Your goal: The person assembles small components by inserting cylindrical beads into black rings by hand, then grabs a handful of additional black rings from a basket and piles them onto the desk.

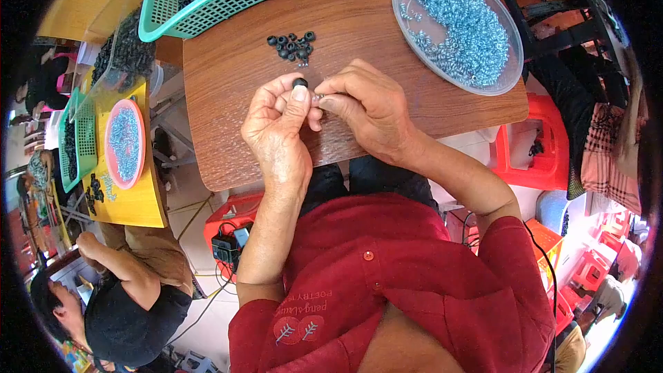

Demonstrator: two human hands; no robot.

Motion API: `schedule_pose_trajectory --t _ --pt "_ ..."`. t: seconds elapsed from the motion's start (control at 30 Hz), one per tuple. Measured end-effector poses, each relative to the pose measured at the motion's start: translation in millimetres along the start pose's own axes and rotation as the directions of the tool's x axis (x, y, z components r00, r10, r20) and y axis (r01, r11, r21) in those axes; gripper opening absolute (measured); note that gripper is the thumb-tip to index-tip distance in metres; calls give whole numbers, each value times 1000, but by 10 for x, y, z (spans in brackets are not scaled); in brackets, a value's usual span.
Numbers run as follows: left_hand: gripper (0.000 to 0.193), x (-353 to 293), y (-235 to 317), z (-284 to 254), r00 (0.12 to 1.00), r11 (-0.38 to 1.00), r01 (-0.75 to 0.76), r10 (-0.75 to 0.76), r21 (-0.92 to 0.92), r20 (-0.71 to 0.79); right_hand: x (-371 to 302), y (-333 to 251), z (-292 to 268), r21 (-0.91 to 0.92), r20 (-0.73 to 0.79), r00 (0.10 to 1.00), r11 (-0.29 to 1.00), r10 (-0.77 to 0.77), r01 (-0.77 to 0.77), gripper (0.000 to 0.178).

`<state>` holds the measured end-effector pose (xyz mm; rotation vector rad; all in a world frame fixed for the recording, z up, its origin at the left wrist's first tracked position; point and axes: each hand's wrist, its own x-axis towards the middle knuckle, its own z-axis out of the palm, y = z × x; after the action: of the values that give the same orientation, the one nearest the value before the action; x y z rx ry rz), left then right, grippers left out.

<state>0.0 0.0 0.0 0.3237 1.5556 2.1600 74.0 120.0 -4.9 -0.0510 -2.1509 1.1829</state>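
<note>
Between the thumb and fingers of my left hand (280,114) is a small round black part (300,83), like a cap. My right hand (369,107) is closed in a pinch right beside it, with a tiny shiny piece (318,97) at the fingertips, too small to name. The two hands nearly meet over the table. Just beyond them lies a loose pile of similar black parts (293,46), with a few tiny clear pieces (302,65) at its near edge.
The brown wooden table (228,110) carries a round clear tray (514,62) of small light-blue pieces at the far right. A green basket (162,21) of black parts stands at the far left. Leftward, a person in black (138,321) sits by a yellow table (148,200). Red stools (545,173) stand nearby.
</note>
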Motion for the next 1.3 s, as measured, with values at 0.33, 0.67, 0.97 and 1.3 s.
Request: schedule_pose_trajectory --t 0.33,0.67,0.97,1.3 --pt "20 -58 3 -90 969 935 221 -177 -279 175 38 -44 -69 -10 -25 1000 1000 -15 15 5" --pt "20 -149 2 -131 981 935 -179 146 306 127 32 -42 -114 -106 121 992 994 -23 35 6" --pt "20 -168 11 -137 984 998 -15 4 59 177 137 -96 -270 417 491 694 558 527 -718 14" --pt "23 -44 -70 -159 971 960 134 -77 -246 228 266 5 -200 383 453 686 570 570 -726 21"
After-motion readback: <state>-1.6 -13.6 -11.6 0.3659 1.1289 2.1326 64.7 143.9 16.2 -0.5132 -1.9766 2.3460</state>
